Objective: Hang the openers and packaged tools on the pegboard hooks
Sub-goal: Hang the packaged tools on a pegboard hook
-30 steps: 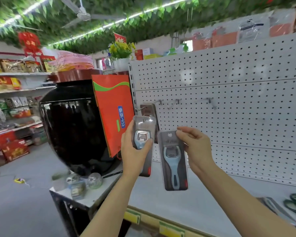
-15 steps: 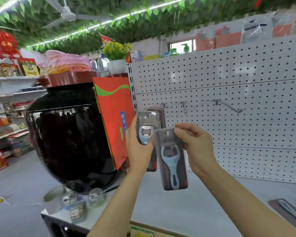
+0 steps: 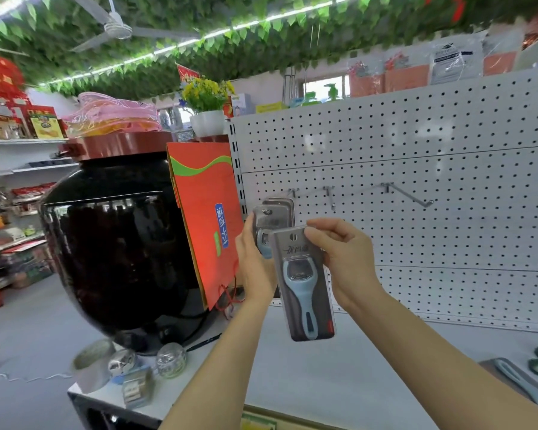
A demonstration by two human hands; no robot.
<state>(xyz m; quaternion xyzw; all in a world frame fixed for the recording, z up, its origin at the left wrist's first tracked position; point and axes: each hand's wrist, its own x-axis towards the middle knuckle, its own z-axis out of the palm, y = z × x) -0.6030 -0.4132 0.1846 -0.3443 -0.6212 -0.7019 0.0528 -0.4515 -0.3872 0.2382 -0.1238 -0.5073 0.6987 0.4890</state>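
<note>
My left hand [image 3: 255, 268] grips a packaged opener [image 3: 263, 223] by its side and holds its top just below the leftmost hook [image 3: 293, 191] of the white pegboard [image 3: 416, 144], in front of similar packs [image 3: 281, 203] that hang there. My right hand [image 3: 345, 256] pinches the top edge of a second packaged opener [image 3: 306, 287], a light blue tool in a grey blister card. This card overlaps the lower part of the first one. Two more hooks, a short one [image 3: 331, 198] and a long one [image 3: 409, 197], stick out bare to the right.
A big black jar [image 3: 115, 259] with a red lid and an orange paper bag [image 3: 205, 218] stand left of the pegboard. Small glass jars [image 3: 170, 358] sit at the white shelf's [image 3: 292, 383] left corner. More packaged tools [image 3: 522, 383] lie at the right edge.
Both hands have risen and moved closer to the pegboard. The left pack now reaches the leftmost hook, and the right pack has slid left over it.
</note>
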